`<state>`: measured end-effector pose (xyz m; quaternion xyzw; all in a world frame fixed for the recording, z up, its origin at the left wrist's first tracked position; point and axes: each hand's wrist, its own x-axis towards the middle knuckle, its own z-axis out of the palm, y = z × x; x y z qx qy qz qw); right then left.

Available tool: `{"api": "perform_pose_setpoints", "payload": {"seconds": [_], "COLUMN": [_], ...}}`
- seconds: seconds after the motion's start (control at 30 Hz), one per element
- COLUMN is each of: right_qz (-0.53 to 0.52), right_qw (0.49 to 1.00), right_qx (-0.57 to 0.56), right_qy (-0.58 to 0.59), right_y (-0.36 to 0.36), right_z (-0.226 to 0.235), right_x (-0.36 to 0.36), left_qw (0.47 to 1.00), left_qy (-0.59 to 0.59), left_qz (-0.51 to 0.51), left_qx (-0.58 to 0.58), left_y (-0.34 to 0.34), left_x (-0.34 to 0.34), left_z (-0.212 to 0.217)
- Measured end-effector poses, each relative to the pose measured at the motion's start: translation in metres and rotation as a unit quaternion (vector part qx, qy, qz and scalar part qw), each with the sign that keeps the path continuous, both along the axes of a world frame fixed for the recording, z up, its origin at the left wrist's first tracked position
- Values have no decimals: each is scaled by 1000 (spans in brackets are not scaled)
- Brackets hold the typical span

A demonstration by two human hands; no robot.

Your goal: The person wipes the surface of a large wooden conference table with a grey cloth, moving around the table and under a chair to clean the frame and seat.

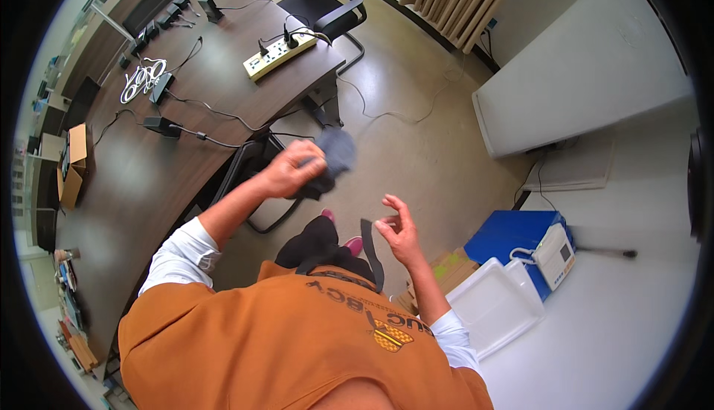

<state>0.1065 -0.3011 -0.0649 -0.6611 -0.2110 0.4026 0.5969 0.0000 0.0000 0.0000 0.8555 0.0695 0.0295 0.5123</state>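
Observation:
My left hand (291,169) is raised in front of me and closed around a dark grey cloth (335,154), which bunches up and hangs past my fingers. My right hand (398,229) is lower and to the right, fingers spread and curled, holding nothing. It is apart from the cloth. Below both hands I see my orange top, a dark strap and my dark trousers with pink shoes on the floor.
A long dark wooden desk (149,179) runs along my left with a power strip (279,56), chargers, cables and a cardboard box (73,166). A black office chair (327,1) stands at its far end. On my right are a white table (595,75), a blue box (513,235) and a white tray (494,302).

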Motion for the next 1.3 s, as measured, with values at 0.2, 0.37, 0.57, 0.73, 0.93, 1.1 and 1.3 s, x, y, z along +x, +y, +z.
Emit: {"api": "perform_pose_setpoints", "payload": {"seconds": [0.2, 0.37, 0.57, 0.73, 0.93, 1.1, 1.3], "right_qz": [64, -110, -236, -188, -3, 91, 70], "right_qw": [998, 985, 897, 925, 964, 991, 997], "right_qx": [15, 86, 244, 220, 171, 71, 17], "right_qy": [-8, 97, 283, 245, 204, 62, -2], "right_y": [28, 27, 33, 45, 76, 94, 136], "right_z": [-4, 16, 55, 70, 90, 78, 53], "right_x": [83, 176, 281, 359, 475, 576, 655], "left_qw": [981, 991, 992, 980, 993, 976, 830], "left_qy": [1, 35, 112, 122, 38, -98, 49], "left_qz": [-58, 70, 57, -86, -57, 117, 244], "left_qx": [-183, -107, 13, -135, -97, -158, -499], "left_y": [-50, -9, 19, -13, -36, 5, 39], "left_x": [106, 180, 277, 382, 485, 525, 562], "left_z": [-2, -28, -27, -8, -47, -73, -32]}}
